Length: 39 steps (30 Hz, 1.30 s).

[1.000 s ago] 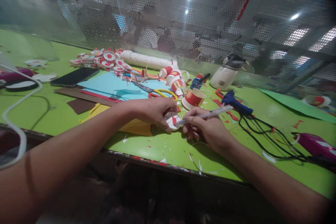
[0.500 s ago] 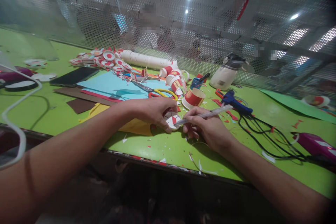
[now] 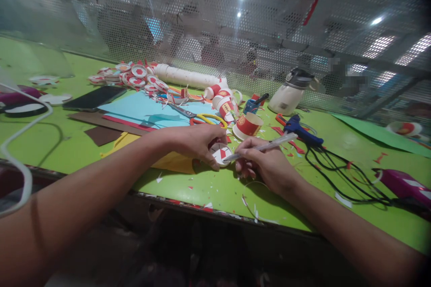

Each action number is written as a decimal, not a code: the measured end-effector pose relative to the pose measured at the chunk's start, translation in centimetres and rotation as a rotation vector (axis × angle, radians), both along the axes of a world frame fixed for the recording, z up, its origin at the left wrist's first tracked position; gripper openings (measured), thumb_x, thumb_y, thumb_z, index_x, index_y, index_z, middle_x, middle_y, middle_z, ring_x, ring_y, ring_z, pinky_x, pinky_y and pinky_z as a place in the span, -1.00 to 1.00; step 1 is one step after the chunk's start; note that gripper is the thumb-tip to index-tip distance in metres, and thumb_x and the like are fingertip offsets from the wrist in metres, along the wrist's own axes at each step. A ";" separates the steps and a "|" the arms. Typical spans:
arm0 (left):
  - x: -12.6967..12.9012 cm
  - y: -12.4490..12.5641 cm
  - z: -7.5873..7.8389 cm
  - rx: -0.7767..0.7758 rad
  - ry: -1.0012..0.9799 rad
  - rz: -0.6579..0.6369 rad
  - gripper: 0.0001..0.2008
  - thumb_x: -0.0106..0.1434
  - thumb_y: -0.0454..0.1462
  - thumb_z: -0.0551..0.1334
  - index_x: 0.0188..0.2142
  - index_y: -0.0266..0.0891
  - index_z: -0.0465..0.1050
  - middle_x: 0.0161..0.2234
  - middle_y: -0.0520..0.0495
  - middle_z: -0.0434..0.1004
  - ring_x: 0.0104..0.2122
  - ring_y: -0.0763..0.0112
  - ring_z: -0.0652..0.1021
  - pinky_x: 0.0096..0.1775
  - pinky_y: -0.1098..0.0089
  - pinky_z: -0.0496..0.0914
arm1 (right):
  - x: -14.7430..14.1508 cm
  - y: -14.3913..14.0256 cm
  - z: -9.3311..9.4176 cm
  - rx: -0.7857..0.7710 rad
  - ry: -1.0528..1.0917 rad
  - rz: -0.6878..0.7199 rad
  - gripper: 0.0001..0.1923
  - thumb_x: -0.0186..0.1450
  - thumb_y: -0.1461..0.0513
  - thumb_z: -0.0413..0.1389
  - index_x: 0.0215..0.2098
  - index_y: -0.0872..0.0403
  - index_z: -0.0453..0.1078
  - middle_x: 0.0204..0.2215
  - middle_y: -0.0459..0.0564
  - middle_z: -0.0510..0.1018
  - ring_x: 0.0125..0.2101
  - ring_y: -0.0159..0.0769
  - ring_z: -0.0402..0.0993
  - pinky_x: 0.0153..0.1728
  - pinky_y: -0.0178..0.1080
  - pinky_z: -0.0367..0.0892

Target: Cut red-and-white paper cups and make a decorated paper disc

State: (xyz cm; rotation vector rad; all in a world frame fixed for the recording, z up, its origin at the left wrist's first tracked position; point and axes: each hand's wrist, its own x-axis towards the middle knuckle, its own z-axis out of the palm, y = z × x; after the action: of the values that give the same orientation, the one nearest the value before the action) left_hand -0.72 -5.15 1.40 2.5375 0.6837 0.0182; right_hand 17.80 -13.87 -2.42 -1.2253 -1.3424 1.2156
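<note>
Between the thumb and fingers of my left hand [image 3: 202, 141] is a small round white paper disc [image 3: 218, 149] with a red patch at its centre and dark lines drawn from it. My right hand [image 3: 264, 161] grips a clear-barrelled pen [image 3: 274, 142], its tip on the disc's face near the red patch. Just behind the hands stands a red and white paper cup [image 3: 248, 125]. Scissors [image 3: 207, 119] with orange and yellow handles lie beyond my left hand on light blue paper [image 3: 141, 110].
Finished-looking red and white discs [image 3: 138, 74] are piled near a white tube [image 3: 188, 75]. A blue glue gun [image 3: 301, 130] with looped black cord lies at right, near a purple device [image 3: 406, 186]. A phone [image 3: 94, 97] is at left. Paper scraps litter the table's front edge [image 3: 208, 208].
Hardly anything differs. The pen tip has shifted very slightly on the disc, which stays in my left hand.
</note>
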 end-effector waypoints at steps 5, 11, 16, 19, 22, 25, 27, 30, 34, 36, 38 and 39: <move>0.0 0.0 0.1 -0.011 0.001 0.003 -0.51 -0.05 -0.13 0.33 -0.13 -0.24 0.29 -0.21 -0.06 0.40 -0.28 0.36 0.40 -0.33 0.41 0.23 | -0.1 0.1 -0.1 0.009 0.007 -0.007 -0.93 0.17 0.27 0.10 -0.46 0.09 0.30 -0.69 -0.11 0.49 -0.74 -0.49 0.30 -0.73 -0.44 0.14; 0.1 -0.1 0.1 -0.021 -0.002 -0.007 -0.51 -0.04 -0.15 0.33 -0.13 -0.25 0.29 -0.22 -0.06 0.39 -0.28 0.37 0.39 -0.33 0.41 0.24 | -0.2 0.1 -0.1 0.014 0.005 -0.005 -0.92 0.17 0.25 0.12 -0.44 0.10 0.31 -0.67 -0.11 0.49 -0.73 -0.50 0.31 -0.73 -0.44 0.13; 0.1 0.0 0.1 -0.015 -0.004 -0.005 -0.52 -0.05 -0.14 0.34 -0.15 -0.25 0.29 -0.23 -0.04 0.38 -0.28 0.38 0.40 -0.34 0.43 0.25 | -0.2 0.1 0.0 0.009 -0.011 -0.013 -0.92 0.17 0.26 0.11 -0.46 0.10 0.31 -0.68 -0.11 0.49 -0.74 -0.50 0.30 -0.73 -0.44 0.12; 0.0 -0.1 0.2 -0.013 -0.003 -0.011 -0.52 -0.04 -0.12 0.33 -0.15 -0.24 0.28 -0.23 -0.04 0.39 -0.29 0.39 0.40 -0.34 0.43 0.25 | -0.1 -0.1 0.2 -0.009 -0.021 0.001 -0.93 0.15 0.27 0.11 -0.48 0.10 0.31 -0.70 -0.11 0.48 -0.74 -0.50 0.29 -0.74 -0.45 0.11; 0.0 -0.1 0.2 -0.013 0.003 -0.019 -0.53 -0.01 -0.10 0.31 -0.14 -0.24 0.27 -0.24 -0.05 0.39 -0.30 0.38 0.39 -0.35 0.42 0.24 | -0.1 -0.1 0.2 -0.011 -0.016 0.007 -0.93 0.15 0.28 0.11 -0.49 0.11 0.32 -0.71 -0.10 0.48 -0.75 -0.51 0.27 -0.74 -0.45 0.09; 0.0 -0.1 0.2 -0.003 0.004 -0.011 -0.53 -0.02 -0.12 0.33 -0.15 -0.23 0.27 -0.22 -0.06 0.39 -0.29 0.37 0.39 -0.35 0.42 0.24 | -0.2 0.0 0.2 -0.004 0.007 -0.010 -0.92 0.14 0.27 0.11 -0.49 0.10 0.31 -0.70 -0.11 0.48 -0.75 -0.50 0.28 -0.74 -0.44 0.11; 0.0 -0.1 0.1 0.003 0.001 -0.008 -0.53 -0.03 -0.14 0.33 -0.15 -0.24 0.28 -0.22 -0.06 0.39 -0.29 0.37 0.39 -0.34 0.42 0.23 | -0.2 0.0 0.1 0.003 0.012 -0.015 -0.92 0.15 0.26 0.11 -0.48 0.09 0.31 -0.70 -0.11 0.47 -0.74 -0.49 0.29 -0.74 -0.43 0.12; 0.0 -0.1 0.1 0.000 0.000 -0.009 -0.53 -0.03 -0.15 0.32 -0.14 -0.25 0.29 -0.24 -0.06 0.40 -0.30 0.37 0.39 -0.34 0.41 0.23 | -0.2 0.1 0.0 0.014 0.002 -0.015 -0.92 0.16 0.26 0.12 -0.47 0.09 0.32 -0.69 -0.11 0.48 -0.75 -0.50 0.28 -0.73 -0.43 0.12; 0.0 -0.2 0.1 -0.016 -0.004 -0.016 -0.55 -0.01 -0.14 0.31 -0.15 -0.24 0.30 -0.27 -0.03 0.40 -0.31 0.38 0.40 -0.36 0.43 0.22 | -0.1 0.0 0.0 0.008 -0.020 -0.018 -0.92 0.17 0.25 0.11 -0.46 0.09 0.32 -0.68 -0.10 0.48 -0.74 -0.49 0.29 -0.73 -0.42 0.11; 0.0 -0.2 0.1 -0.018 -0.002 -0.014 -0.55 -0.01 -0.14 0.31 -0.14 -0.24 0.30 -0.27 -0.03 0.40 -0.31 0.38 0.40 -0.37 0.44 0.22 | -0.1 0.0 0.0 0.009 -0.021 -0.013 -0.92 0.17 0.25 0.11 -0.46 0.09 0.32 -0.68 -0.11 0.48 -0.74 -0.50 0.28 -0.73 -0.43 0.11; 0.0 -0.2 0.1 -0.014 0.002 -0.016 -0.55 -0.01 -0.14 0.31 -0.14 -0.24 0.30 -0.27 -0.02 0.40 -0.31 0.39 0.40 -0.37 0.44 0.22 | -0.1 0.0 0.1 0.006 -0.013 -0.001 -0.92 0.17 0.26 0.11 -0.47 0.09 0.31 -0.69 -0.11 0.48 -0.74 -0.49 0.29 -0.74 -0.43 0.10; 0.0 -0.2 0.2 -0.010 0.002 -0.018 -0.55 -0.01 -0.14 0.31 -0.14 -0.24 0.30 -0.26 -0.02 0.40 -0.31 0.39 0.40 -0.37 0.44 0.22 | -0.1 0.0 0.1 0.002 -0.011 0.004 -0.92 0.17 0.26 0.11 -0.47 0.09 0.31 -0.69 -0.11 0.48 -0.74 -0.49 0.30 -0.74 -0.43 0.09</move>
State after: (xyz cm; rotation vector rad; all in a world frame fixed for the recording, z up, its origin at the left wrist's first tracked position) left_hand -0.67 -5.37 1.56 2.5341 0.6600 0.0062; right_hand 17.67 -13.89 -2.30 -1.2293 -1.3545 1.2119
